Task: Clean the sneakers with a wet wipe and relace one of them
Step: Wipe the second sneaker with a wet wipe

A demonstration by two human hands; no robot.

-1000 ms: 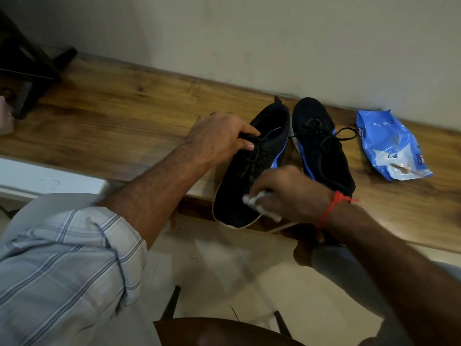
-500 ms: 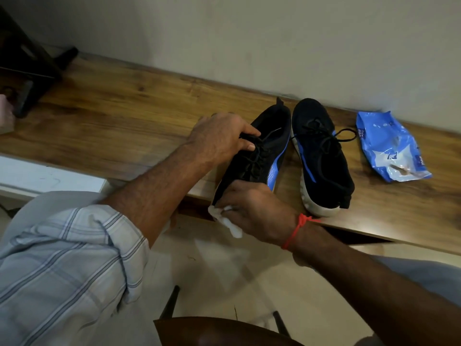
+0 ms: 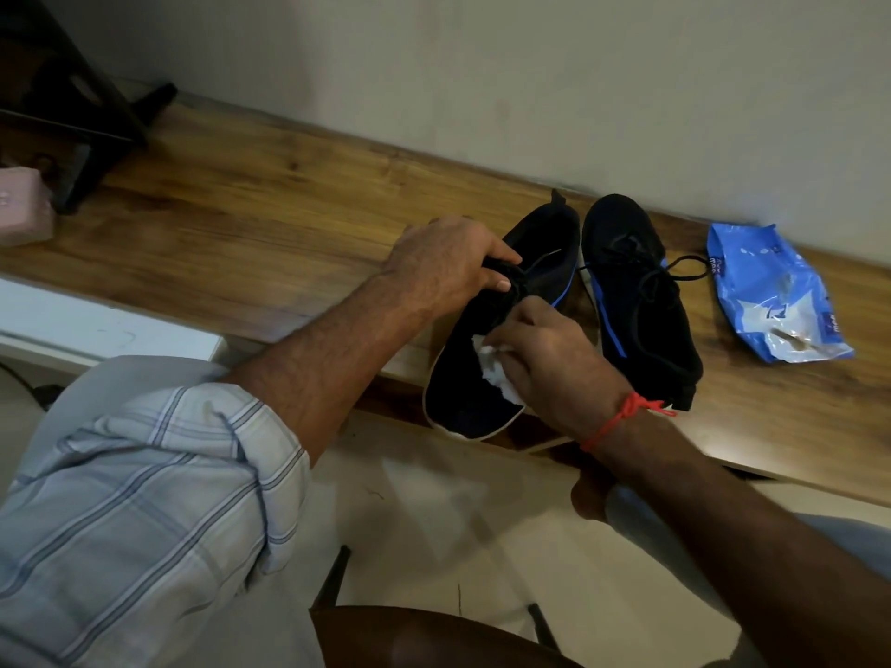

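So the right hand (image 3: pixel 549 359) has the wet wipe (image 3: pixel 492 373) bunched up in its fingers, and it's moved back up from the toe edge of the left sneaker (image 3: pixel 487 339) to the top of the upper, just below the laces, compared to half a second ago. The left hand (image 3: pixel 443 262) hasn't budged, still clamped around the lace area of that sneaker to keep it steady. Looks like plain back-and-forth scrubbing, so cleaning is still on shoe one and relacing hasn't started. The other sneaker (image 3: pixel 641 301) sits right beside it, laces tied, untouched. Both are on a wooden counter (image 3: pixel 250 219) against a plain wall, with the first shoe's toe hanging over the front edge. A blue wipes pack (image 3: pixel 771 291) lies just past the second shoe, and there's a dark stand (image 3: pixel 72 113) at the far left end.
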